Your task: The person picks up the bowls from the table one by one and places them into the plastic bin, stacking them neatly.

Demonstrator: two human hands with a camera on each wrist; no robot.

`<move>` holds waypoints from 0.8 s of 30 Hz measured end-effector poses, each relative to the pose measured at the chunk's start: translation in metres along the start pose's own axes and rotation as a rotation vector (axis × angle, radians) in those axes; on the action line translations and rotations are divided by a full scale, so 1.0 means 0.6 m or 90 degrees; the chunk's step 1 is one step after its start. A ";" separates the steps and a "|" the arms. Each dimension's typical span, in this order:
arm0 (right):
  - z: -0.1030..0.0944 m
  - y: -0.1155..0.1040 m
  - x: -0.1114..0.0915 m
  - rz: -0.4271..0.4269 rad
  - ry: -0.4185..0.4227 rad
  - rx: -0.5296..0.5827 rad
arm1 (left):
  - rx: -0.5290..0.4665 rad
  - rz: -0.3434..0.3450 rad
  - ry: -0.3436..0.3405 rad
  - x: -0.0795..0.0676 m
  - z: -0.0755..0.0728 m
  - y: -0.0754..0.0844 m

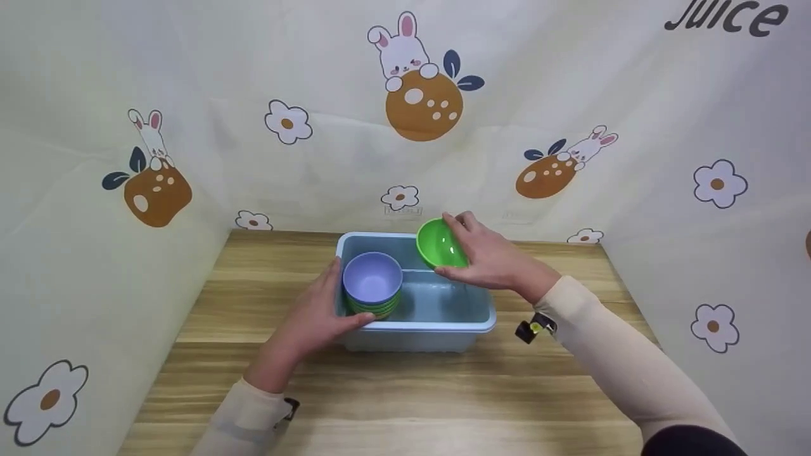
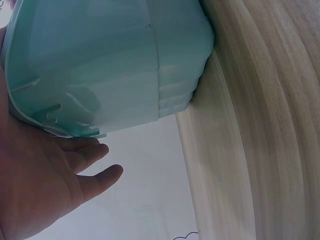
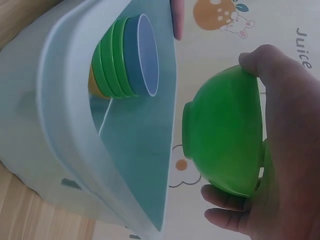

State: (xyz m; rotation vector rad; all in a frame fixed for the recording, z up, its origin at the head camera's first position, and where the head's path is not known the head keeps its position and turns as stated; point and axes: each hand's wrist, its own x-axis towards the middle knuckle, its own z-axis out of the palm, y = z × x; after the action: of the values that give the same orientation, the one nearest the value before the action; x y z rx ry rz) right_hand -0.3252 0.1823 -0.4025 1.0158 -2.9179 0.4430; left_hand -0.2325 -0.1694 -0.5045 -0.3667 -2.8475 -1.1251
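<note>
My right hand (image 1: 491,256) pinches a green bowl (image 1: 437,244) by its rim, thumb on one side and fingers on the other. The bowl is tilted over the right rear of a light blue plastic bin (image 1: 437,327). Inside the bin, at its left end, stands a stack of bowls: a purple bowl (image 1: 374,278) on top, several green bowls (image 3: 116,60) below, and an orange one (image 3: 97,86) at the bottom. My left hand (image 1: 310,316) rests on the bin's left end, thumb along the front rim. Straight, spread fingers (image 2: 102,182) show beside the bin in the left wrist view.
The bin stands on a wood-grain table (image 1: 405,399). Pale cloth walls (image 1: 329,63) with rabbit, orange and flower prints enclose the table at the back and both sides. A small black device (image 1: 527,330) hangs at my right wrist.
</note>
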 end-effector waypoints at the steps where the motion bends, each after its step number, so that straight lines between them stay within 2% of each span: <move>1: 0.001 -0.002 0.002 -0.004 -0.001 -0.002 | -0.001 -0.001 0.000 0.000 0.000 0.000; 24: 0.033 -0.048 0.055 -0.113 -0.035 -0.067 | 0.001 -0.009 0.000 0.002 0.002 -0.003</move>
State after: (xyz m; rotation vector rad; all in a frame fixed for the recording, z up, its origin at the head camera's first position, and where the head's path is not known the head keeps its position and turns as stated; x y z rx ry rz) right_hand -0.3323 0.1354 -0.4103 1.2752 -2.8288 0.2554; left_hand -0.2340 -0.1697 -0.5062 -0.3471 -2.8543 -1.1257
